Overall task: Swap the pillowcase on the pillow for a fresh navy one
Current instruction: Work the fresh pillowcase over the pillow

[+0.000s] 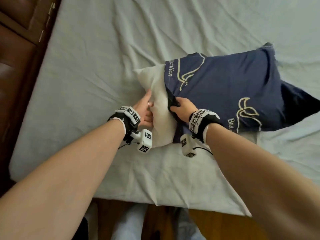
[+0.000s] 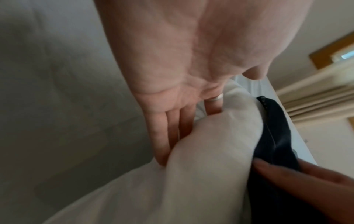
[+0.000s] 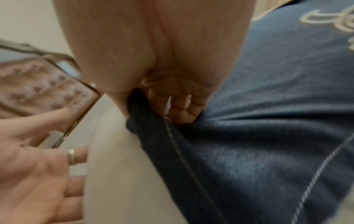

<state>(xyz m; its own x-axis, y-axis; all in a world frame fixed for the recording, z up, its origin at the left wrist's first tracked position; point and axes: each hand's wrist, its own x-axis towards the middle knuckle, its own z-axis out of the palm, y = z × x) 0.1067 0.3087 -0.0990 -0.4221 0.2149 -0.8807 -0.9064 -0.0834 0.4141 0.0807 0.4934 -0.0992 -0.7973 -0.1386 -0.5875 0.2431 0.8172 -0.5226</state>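
The pillow (image 1: 155, 101) lies in the middle of the bed (image 1: 86, 66), its right part already inside the navy pillowcase (image 1: 233, 87) and its white left end sticking out. It looks light, soft and squashy, so it will buckle if pushed at one spot. The left hand (image 1: 144, 111) lies flat against that bare end, fingers straight. The right hand (image 1: 181, 108) has its fingers curled round the case's dark hem, a limp cloth best held at that open edge.
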